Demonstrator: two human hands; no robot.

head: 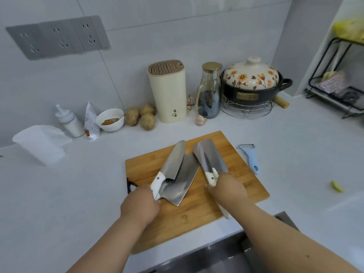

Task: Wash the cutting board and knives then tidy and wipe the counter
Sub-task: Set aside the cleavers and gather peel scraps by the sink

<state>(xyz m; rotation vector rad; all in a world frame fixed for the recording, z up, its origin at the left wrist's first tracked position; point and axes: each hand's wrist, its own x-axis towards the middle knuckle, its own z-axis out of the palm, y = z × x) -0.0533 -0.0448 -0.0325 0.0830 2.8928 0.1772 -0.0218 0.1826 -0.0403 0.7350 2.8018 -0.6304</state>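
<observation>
Cutting board, wooden, lay on the white counter with its near edge by the sink. Left hand was closed round the white handle of a pointed knife lying over a broad cleaver; right hand was closed round the handle of a second cleaver, all blades over the board. Blue peeler sat on the counter just right of the board; knife block, potatoes and a lidded clay pot stood along the wall behind.

Home kitchen: tiled wall, knife block, clay pot, sink.
</observation>
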